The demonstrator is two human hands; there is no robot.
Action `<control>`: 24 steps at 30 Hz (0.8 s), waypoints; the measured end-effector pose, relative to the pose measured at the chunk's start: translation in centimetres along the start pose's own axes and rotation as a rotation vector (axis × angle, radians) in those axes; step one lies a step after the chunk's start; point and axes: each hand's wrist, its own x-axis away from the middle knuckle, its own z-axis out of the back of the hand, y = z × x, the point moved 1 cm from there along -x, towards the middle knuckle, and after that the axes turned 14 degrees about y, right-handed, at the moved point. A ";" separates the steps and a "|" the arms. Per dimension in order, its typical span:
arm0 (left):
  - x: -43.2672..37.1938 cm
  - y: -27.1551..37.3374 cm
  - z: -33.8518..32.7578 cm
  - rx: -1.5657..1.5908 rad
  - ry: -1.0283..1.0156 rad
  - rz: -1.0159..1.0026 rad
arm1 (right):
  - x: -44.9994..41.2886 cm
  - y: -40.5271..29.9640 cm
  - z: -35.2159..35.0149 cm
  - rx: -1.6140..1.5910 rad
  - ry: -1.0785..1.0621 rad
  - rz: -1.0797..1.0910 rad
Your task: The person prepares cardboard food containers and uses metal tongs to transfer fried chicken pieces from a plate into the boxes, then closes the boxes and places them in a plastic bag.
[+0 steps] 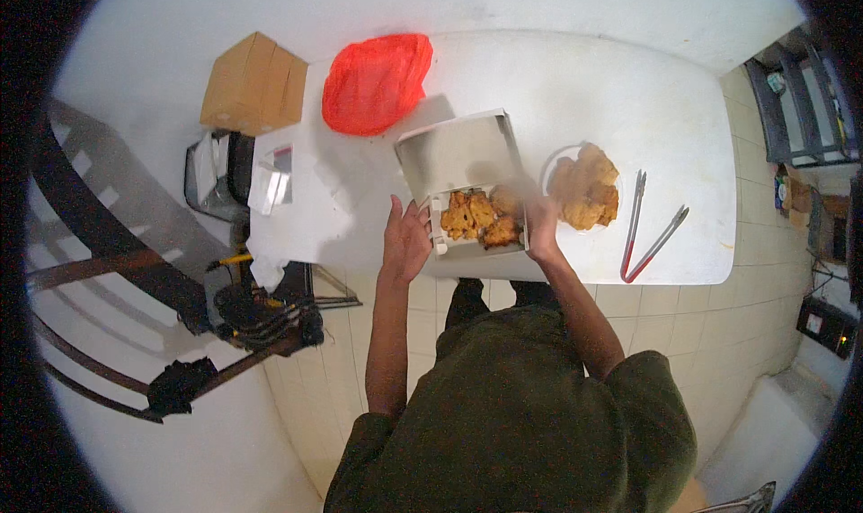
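A cardboard food box (458, 150) stands with its lid up near the table's front edge, and several pieces of fried chicken (470, 214) lie in it. My left hand (406, 240) is at the box's left side, fingers spread and partly hidden behind the side flap; whether it grips is unclear. At the right side is my right hand (541, 226), blurred, its fingers against or near the box wall. Just right of it, a round plate (547, 169) holds more fried chicken (585, 188). Spread metal tongs with red handles (630, 253) lie farther right.
A red plastic bag (377, 85) lies at the back of the white table (694, 142). Brown cardboard (255, 85) stands at the back left, above a dark container (195, 179). White tissue (268, 271) hangs at the left edge, near a dark rack with cables (270, 317).
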 end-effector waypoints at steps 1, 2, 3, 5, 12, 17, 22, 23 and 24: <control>-1.1 -1.6 1.2 0.120 0.002 0.077 | -1.3 1.9 1.3 0.088 -0.029 0.006; -2.3 -3.0 1.6 0.122 0.105 0.094 | -2.0 3.5 2.1 0.100 0.064 -0.062; -3.6 -4.5 2.4 0.139 0.128 0.093 | -2.5 5.1 2.7 0.104 0.156 -0.133; -6.6 -7.1 4.8 -0.100 0.239 -0.030 | -5.7 10.2 6.2 0.321 0.071 -0.069; -15.0 -12.3 7.8 -0.273 0.398 0.110 | -9.0 15.5 11.5 0.761 0.012 0.225; -16.3 -9.0 7.7 -0.628 0.334 0.043 | -10.7 11.3 10.1 1.103 -0.184 0.256; -17.1 -4.7 2.7 -0.683 0.212 -0.007 | -11.4 5.0 7.0 0.725 0.088 -0.094; -16.8 -4.0 1.4 -0.694 0.204 -0.024 | -11.5 3.8 6.5 0.726 0.045 -0.101; -16.5 -3.5 1.1 -0.688 0.204 -0.020 | -10.8 2.7 5.1 0.678 0.063 -0.134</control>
